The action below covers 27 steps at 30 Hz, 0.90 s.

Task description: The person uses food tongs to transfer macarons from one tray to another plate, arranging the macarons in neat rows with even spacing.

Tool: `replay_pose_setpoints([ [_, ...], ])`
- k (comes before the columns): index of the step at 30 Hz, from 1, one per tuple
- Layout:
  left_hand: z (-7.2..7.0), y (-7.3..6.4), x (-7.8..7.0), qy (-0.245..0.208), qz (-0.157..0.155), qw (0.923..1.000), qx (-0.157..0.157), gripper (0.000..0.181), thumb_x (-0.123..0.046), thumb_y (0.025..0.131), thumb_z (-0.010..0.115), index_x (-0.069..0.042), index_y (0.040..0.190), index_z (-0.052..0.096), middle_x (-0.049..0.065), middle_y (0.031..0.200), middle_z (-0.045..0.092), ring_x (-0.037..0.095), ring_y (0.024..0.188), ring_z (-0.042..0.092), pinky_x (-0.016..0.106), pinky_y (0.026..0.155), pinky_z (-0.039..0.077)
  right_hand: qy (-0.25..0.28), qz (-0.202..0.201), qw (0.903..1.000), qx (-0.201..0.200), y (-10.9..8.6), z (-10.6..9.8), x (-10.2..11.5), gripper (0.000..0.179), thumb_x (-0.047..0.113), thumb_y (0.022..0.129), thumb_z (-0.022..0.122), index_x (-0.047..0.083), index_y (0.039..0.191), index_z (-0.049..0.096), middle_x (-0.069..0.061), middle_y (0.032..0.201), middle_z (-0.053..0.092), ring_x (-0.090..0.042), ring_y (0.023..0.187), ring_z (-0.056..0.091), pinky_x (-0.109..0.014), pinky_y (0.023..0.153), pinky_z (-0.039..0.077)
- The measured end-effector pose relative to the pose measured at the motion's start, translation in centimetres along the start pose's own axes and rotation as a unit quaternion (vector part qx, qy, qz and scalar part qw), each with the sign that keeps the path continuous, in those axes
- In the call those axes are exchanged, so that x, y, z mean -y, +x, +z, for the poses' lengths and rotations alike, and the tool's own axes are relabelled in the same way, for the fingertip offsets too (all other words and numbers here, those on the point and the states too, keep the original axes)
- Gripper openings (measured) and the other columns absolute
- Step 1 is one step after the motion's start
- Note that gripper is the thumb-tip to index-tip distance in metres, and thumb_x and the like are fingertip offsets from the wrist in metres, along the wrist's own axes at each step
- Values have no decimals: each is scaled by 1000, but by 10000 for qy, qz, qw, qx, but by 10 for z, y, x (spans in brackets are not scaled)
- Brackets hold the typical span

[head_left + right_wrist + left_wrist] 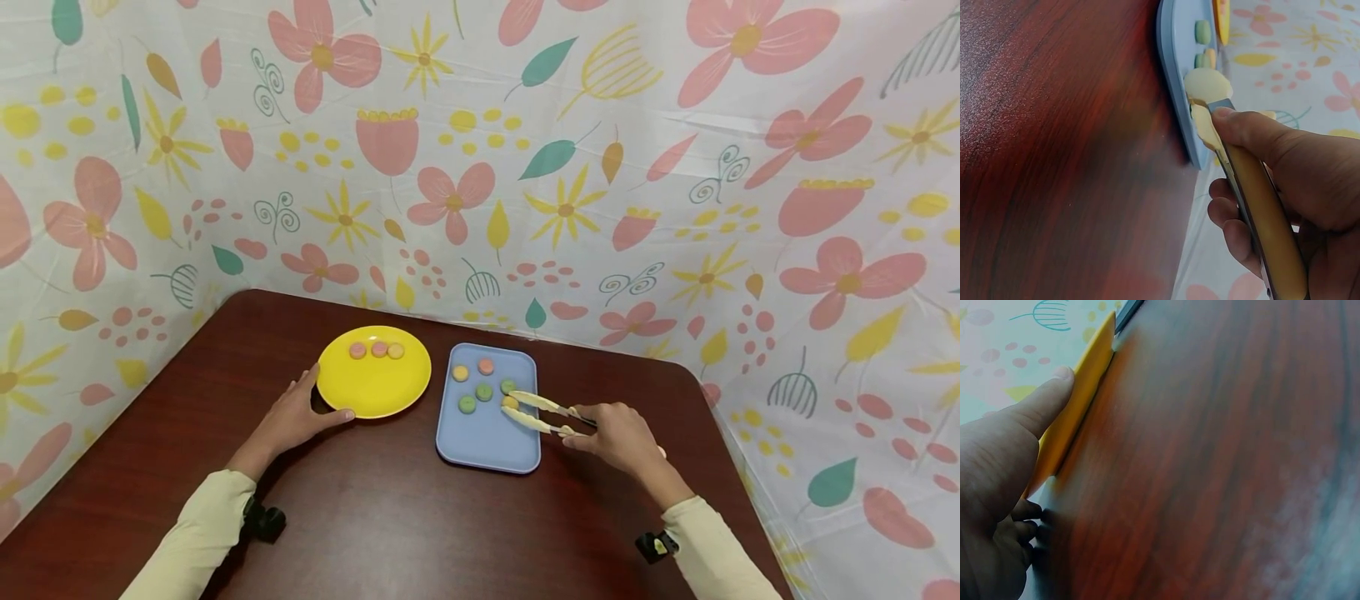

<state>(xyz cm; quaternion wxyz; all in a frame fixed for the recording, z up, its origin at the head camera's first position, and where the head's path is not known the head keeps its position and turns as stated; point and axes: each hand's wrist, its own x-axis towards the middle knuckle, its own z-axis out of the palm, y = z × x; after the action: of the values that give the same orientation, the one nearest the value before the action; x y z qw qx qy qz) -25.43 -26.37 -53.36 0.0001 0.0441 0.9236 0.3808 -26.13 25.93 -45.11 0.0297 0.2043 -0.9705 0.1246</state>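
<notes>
My right hand grips metal tongs with cream tips. The tips are spread on either side of a yellow macaron on the blue tray. A green macaron lies by the upper tip. In the right wrist view, the thumb presses along the tongs' arm while the fingers curl underneath. At the left, my left hand rests against the yellow plate, fingers spread, thumb on its near rim. On that plate, two pink macarons and a yellow macaron form a row.
Elsewhere on the tray lie a yellow macaron, an orange-pink macaron and two green macarons. Plate and tray stand side by side towards the back of the dark wooden table. A flowered cloth hangs behind the table.
</notes>
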Motion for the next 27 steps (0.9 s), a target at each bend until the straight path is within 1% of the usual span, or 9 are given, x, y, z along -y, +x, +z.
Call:
replay_pose_setpoints([
  [5,0,1,1,-11,34,10000,12,125,-63,79,80,-13,166,6,24,166,23,53,152,13,70,120,14,14,12,10000,0,0,2,-1,49,35,79,89,7,119,77,-9,94,77,-12,62,46,-30,53,39],
  [9,0,1,1,15,23,10000,25,125,-63,79,80,-13,166,5,25,166,23,53,152,13,70,120,14,13,24,10000,1,-1,3,-1,51,36,79,89,7,120,77,-9,96,77,-12,62,47,-29,53,40],
  [18,0,2,2,6,8,10000,-4,125,-62,79,81,-14,166,6,23,167,22,52,152,13,70,120,14,121,54,9999,-22,1,3,0,49,37,80,88,10,119,77,-6,90,75,-13,63,48,-30,54,40],
  [22,1,2,2,18,14,10000,-9,124,-63,79,80,-15,166,6,22,167,22,52,152,13,70,120,14,154,36,9998,-107,4,-1,2,51,36,81,87,8,122,76,-9,96,77,-12,62,49,-30,55,41],
  [25,1,3,3,42,13,10000,16,125,-64,79,80,-14,166,5,22,167,21,52,152,13,70,120,14,203,10,9997,-149,7,-5,5,51,36,81,87,8,123,76,-6,92,76,-11,60,49,-28,52,40],
  [27,0,2,3,29,17,10000,44,126,-64,79,79,-14,166,4,23,167,21,53,152,12,70,120,13,239,-4,9996,-159,10,-7,8,51,37,82,87,8,122,76,-3,85,74,-11,58,47,-28,51,39],
])
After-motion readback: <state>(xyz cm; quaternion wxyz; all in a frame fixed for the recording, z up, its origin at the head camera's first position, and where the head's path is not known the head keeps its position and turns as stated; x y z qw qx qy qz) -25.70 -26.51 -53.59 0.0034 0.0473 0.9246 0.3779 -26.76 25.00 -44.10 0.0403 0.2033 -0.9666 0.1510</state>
